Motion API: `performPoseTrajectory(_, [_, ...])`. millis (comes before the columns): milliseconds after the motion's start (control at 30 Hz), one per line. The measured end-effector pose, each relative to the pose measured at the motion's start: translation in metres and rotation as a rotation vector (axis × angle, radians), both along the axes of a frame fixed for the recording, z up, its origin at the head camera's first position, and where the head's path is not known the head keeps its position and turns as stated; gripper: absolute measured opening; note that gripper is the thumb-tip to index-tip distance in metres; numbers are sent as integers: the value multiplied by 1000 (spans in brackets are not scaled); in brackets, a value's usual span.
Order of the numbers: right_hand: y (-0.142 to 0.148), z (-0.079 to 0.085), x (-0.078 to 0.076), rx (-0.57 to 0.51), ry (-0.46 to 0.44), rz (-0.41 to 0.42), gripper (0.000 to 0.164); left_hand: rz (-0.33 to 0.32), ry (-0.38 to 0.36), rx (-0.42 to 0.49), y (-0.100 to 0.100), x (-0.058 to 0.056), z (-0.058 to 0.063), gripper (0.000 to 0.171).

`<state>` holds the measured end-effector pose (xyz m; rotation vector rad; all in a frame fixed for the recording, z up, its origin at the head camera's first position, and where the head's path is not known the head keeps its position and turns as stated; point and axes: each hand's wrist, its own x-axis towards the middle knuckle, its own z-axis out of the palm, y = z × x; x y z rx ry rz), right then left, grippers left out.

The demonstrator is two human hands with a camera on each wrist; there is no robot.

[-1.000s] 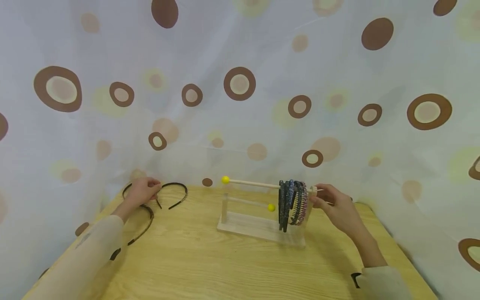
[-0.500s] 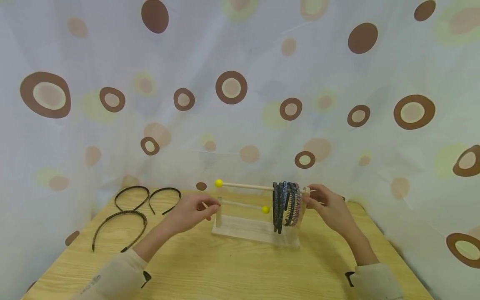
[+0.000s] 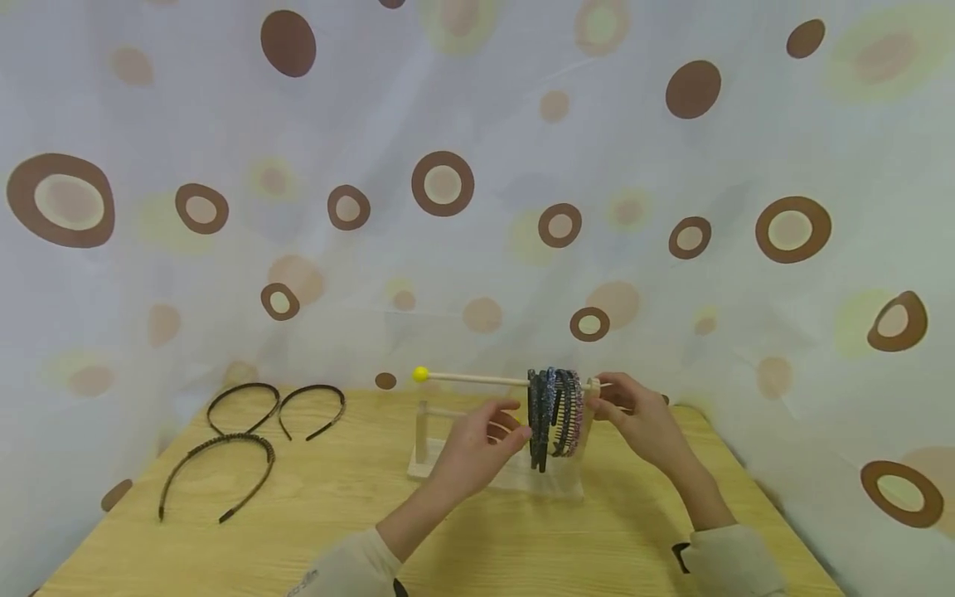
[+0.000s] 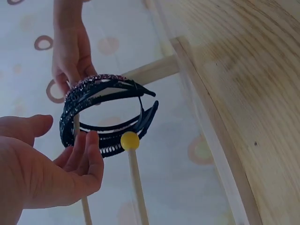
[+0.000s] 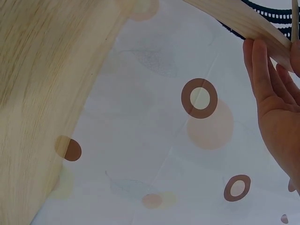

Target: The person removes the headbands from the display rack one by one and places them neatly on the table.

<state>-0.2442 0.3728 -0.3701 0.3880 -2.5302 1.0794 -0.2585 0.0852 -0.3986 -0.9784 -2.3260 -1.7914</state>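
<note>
Brown-ringed white sheeting (image 3: 492,265) backs the yellowish wood-grain table (image 3: 313,539). The pale wooden rack (image 3: 522,478) is gripped at three o'clock by the right hand (image 3: 644,421); the left hand (image 3: 472,445), moved from nine o'clock, relaxes parted fingers beside the rack's dark glittery headbands (image 3: 539,421).

Ringed and spotted brown over white on the backdrop (image 3: 477,265); grained yellow on the counter (image 3: 298,514); plain bright yellow on the upper ball (image 3: 421,375); black, sparkling blue and pink across the hung headbands (image 3: 539,423); cream on the right sleeve (image 3: 734,560).
</note>
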Motion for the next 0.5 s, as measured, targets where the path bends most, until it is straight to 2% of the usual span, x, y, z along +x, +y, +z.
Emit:
performPoseTrajectory(133, [-5, -1, -2, -13, 7, 10, 42, 30, -79, 67, 14, 0, -4, 50])
performPoseTrajectory(233, [0, -6, -7, -10, 15, 15, 42, 46, -115, 103, 21, 0, -4, 48])
performPoseTrajectory(400, [3, -7, -7, 15, 28, 11, 43, 77, -118, 136, 28, -1, -5, 38])
performPoseTrajectory(500, [6, -8, -6, 26, 40, -6, 43, 74, -116, 148, 32, -4, -7, 35])
